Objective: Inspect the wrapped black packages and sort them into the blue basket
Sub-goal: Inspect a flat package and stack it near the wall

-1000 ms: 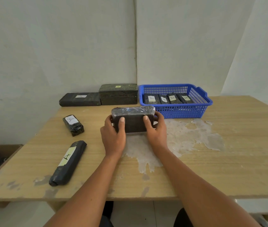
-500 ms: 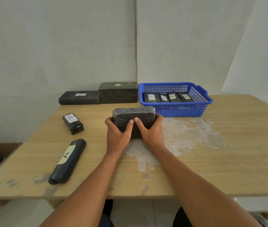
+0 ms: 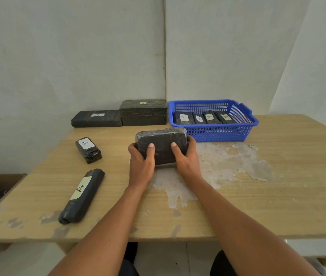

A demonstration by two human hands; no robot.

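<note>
The left hand (image 3: 140,163) and right hand (image 3: 186,158) clamp a wrapped black package (image 3: 161,145) by its ends, thumbs on its face, tilted up just in front of the blue basket (image 3: 243,124). The basket holds 4 labelled packages (image 3: 204,117). Both forearms reach straight forward over the table (image 3: 277,196).

**Handwritten "A" labels on the wrapped packages**

A handwritten "A" is read on the pale yellow label of the long package (image 3: 82,196) at the lower left of the frame. Another "A" is seen on the white label of the short package (image 3: 88,150) above it. Inside the blue basket (image 3: 243,124), at the upper right, an "A" is marked on the labels of three packages; the mark on the second from the left cannot be read. The labels on the flat block (image 3: 96,118) and the taller block (image 3: 143,112) at the wall are too small to be read.
</note>
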